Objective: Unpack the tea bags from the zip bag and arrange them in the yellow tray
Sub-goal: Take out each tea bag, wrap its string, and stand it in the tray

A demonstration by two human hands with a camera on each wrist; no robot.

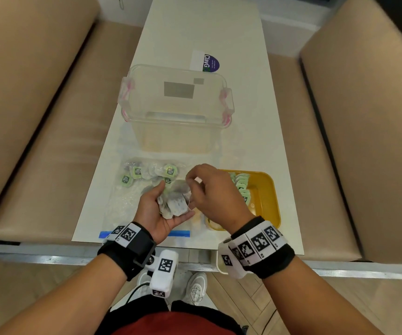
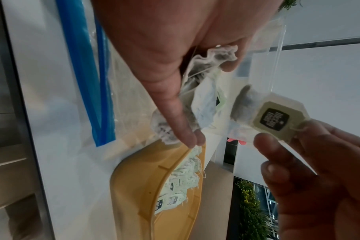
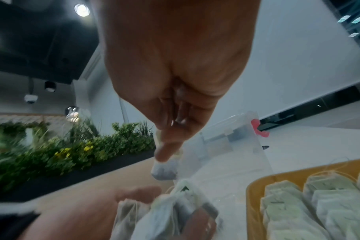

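Note:
My left hand (image 1: 150, 212) lies palm up above the table's near edge and cups a bunch of tea bags (image 1: 174, 204), fingers curled round them (image 2: 197, 100). My right hand (image 1: 209, 189) is just to its right and pinches one tea bag by its green tag (image 2: 274, 119); that bag hangs below the fingertips (image 3: 164, 170). The clear zip bag (image 1: 132, 189) with a blue zip strip (image 1: 182, 233) lies flat under and left of my hands, several tea bags still inside. The yellow tray (image 1: 274, 189) sits to the right with a row of tea bags (image 3: 318, 204) in it.
A clear plastic box (image 1: 175, 105) with pink latches stands on the white table (image 1: 243, 131) behind the zip bag. A purple-and-white label (image 1: 206, 61) lies farther back. Beige benches flank the table on both sides.

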